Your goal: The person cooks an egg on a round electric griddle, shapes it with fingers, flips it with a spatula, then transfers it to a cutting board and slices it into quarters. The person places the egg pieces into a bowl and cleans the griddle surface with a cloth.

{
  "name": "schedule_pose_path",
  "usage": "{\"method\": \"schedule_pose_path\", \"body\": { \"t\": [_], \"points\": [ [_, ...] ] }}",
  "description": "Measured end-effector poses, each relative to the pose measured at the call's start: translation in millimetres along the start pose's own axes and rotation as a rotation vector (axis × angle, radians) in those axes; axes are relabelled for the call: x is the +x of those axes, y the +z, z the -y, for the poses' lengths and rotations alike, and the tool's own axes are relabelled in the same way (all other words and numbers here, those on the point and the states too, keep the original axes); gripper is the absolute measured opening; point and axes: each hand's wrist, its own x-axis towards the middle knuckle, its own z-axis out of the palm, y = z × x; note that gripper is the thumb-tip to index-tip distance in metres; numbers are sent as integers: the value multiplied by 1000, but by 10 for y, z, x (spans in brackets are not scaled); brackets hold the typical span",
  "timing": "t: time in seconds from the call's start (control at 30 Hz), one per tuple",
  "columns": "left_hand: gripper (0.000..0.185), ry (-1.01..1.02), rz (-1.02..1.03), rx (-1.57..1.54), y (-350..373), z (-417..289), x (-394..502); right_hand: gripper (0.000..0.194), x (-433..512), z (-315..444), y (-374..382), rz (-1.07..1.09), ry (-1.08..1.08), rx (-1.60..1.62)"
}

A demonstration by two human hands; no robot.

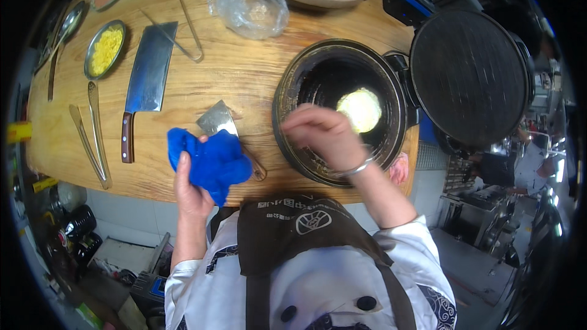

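Observation:
A crumpled blue cloth point(211, 158) is held in my left hand point(190, 188), above the table's front part. My right hand point(323, 133), blurred, is over the left front of a round electric griddle point(286, 78); its fingers look loosely extended and I see nothing in them. To the right of those fingers, a round pale pancake or egg point(360, 109) lies on the dark cooking surface, partly behind my hand. The griddle's lid point(467, 78) is swung open to the right. A metal scraper point(218, 119) with a wooden handle lies partly under the blue cloth.
A cleaver point(151, 68), metal tongs point(94, 137), more tongs point(195, 52) and a bowl of yellow shreds point(106, 50) are at left on the wooden table point(257, 78). Plastic wrap point(252, 9) lies behind. A pink cloth point(399, 168) is beside the griddle. Another person point(527, 167) stands far right.

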Motion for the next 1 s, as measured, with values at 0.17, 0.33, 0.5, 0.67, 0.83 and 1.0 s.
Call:
{"method": "schedule_pose_path", "body": {
  "t": [0.17, 0.33, 0.5, 0.67, 0.83, 1.0],
  "points": [
    [53, 86, -72, 294, 277, 157, -306, 16, 103, -151, 869, 91, -651, -711],
    [57, 378, -48, 543, 163, 55, -467, 17, 87, -173, 988, 225, -259, -96],
    [52, 448, -139, 546, 137, 92, -318, 11, -29, -172, 996, 177, -24, 341],
    [40, 474, -270, 588, 7, -103, -28, 6, -309, -228, 603, 105, -356, -184],
    [33, 502, -242, 684, -533, -369, 201, 5, -595, -312, -312, -339, -165, -693],
    [34, 661, -365, 1025, -973, -129, 429, 6, -641, -543, -811, -464, -115, -1039]
  ]
}}
